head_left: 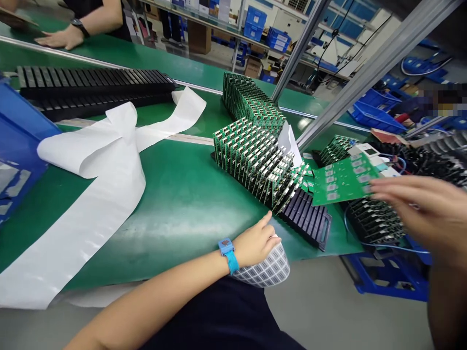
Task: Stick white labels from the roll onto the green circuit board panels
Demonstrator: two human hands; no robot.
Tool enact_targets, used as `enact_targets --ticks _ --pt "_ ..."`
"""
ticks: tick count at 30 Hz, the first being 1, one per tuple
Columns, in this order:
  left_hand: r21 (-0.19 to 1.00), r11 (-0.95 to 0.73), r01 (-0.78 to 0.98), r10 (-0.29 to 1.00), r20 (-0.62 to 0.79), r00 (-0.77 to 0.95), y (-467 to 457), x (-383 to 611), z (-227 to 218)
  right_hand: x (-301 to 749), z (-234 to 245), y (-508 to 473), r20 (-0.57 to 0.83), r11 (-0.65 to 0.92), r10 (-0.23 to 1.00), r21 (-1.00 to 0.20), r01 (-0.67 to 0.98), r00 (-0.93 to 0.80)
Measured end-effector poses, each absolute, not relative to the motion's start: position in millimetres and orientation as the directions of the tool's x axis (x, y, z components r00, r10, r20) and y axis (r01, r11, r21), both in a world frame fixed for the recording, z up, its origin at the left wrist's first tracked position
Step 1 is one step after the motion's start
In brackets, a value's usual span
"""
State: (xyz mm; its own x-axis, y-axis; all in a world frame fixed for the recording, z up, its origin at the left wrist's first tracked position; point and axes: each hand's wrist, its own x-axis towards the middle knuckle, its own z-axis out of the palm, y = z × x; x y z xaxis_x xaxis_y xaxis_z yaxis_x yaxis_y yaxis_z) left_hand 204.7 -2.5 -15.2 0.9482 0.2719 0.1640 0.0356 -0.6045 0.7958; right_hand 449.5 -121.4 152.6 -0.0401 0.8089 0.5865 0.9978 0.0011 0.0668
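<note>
Nearby, circuit boards (248, 158) in black rack (307, 218).

Slotted rack (310, 216) of circuit boards (251, 160) mid-table (175, 199), second board stack (248, 92) just behind it. Left hand (253, 243) at the rack's near side, label sheet (272, 272) under that hand. Right hand (426, 204) to the right, loose board (343, 180) at its fingertips, more boards (375, 226) below. Paper strip (116, 165) on the left, bin (22, 141) far left, long racks (98, 80) behind the strip. Co-worker's hand (63, 38) on far bench (175, 62), back left.
</note>
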Motion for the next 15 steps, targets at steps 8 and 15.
enact_targets --ticks 8,15 --pt "0.807 -0.591 0.022 0.217 0.132 0.967 -4.6 212.5 -15.6 420.5 70.1 -111.7 0.374 0.194 0.909 0.008 0.981 -0.183" --pt "0.843 -0.537 0.028 0.292 0.154 0.944 -1.4 209.5 -22.5 412.9 76.1 -82.7 0.352 0.281 0.895 0.031 0.959 -0.273"
